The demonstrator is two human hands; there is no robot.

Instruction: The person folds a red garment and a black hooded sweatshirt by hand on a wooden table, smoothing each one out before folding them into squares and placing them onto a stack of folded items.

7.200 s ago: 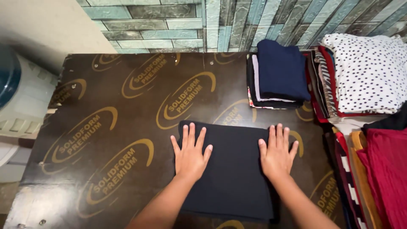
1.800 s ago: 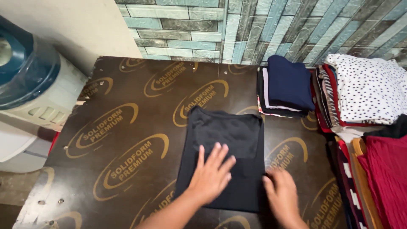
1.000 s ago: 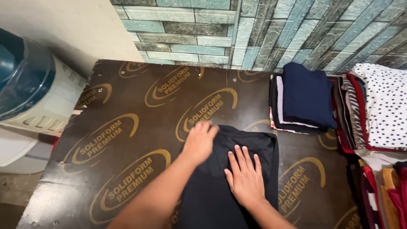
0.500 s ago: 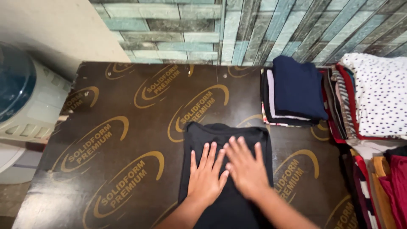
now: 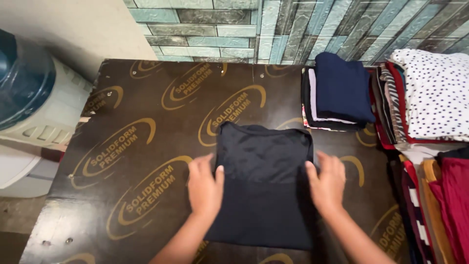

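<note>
Flat, unclenched grip: my left hand [image 5: 205, 188] and right hand [image 5: 326, 183] flank the folded black garment [image 5: 264, 183]; fingertips at its edges blurred, contact unclear.

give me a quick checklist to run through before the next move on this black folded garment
1. Left hand on the left edge of the black garment: ok.
2. Right hand on the right edge: ok.
3. Garment lies flat on the brown board, no big wrinkles showing: ok.
4. Near edge of the garment squared: cannot tell, partly out of frame.
5. Free board between the garment and the folded navy stack: ok.
6. Whether the fingers are tucked under the edges: cannot tell.
</note>
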